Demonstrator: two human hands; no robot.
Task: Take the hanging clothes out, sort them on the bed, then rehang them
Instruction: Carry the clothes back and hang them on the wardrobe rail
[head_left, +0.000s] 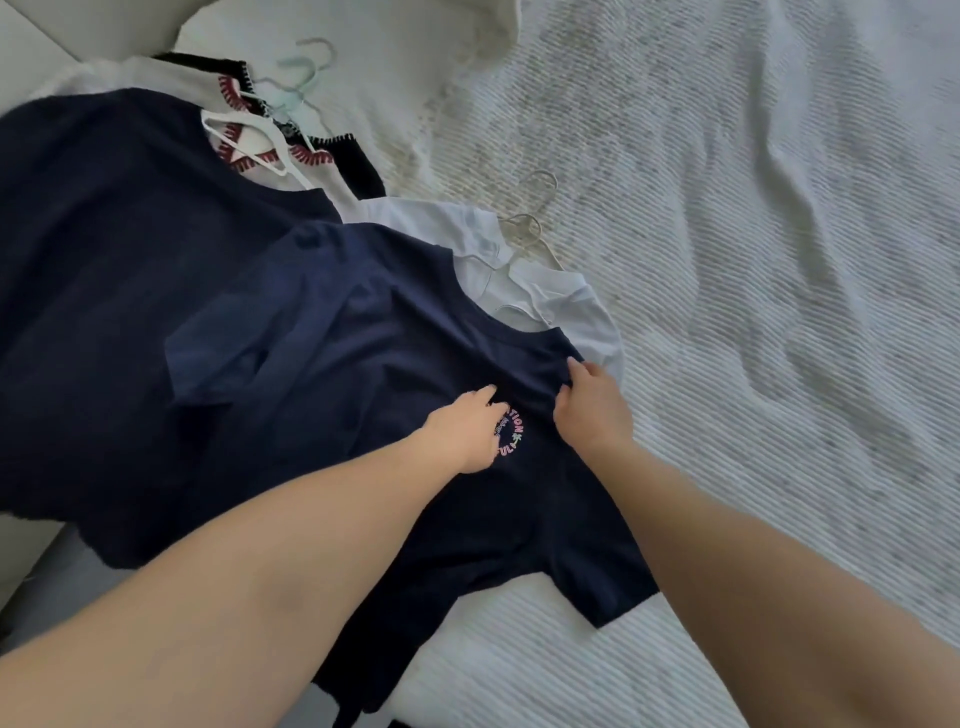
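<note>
A navy T-shirt with a small round coloured logo lies on top of the pile on the bed. My left hand rests on its chest beside the logo, fingers curled down into the cloth. My right hand pinches a fold of the shirt just below the collar. Under it lie a white shirt on a pale hanger, a larger navy garment, and a white top with red stitching on a white hanger. Two mint hangers poke out behind.
The bed is covered by a white ribbed blanket with soft creases, stretching right and toward me. A pale pillow or headboard edge sits at the upper left. Grey floor shows at the lower left past the bed's edge.
</note>
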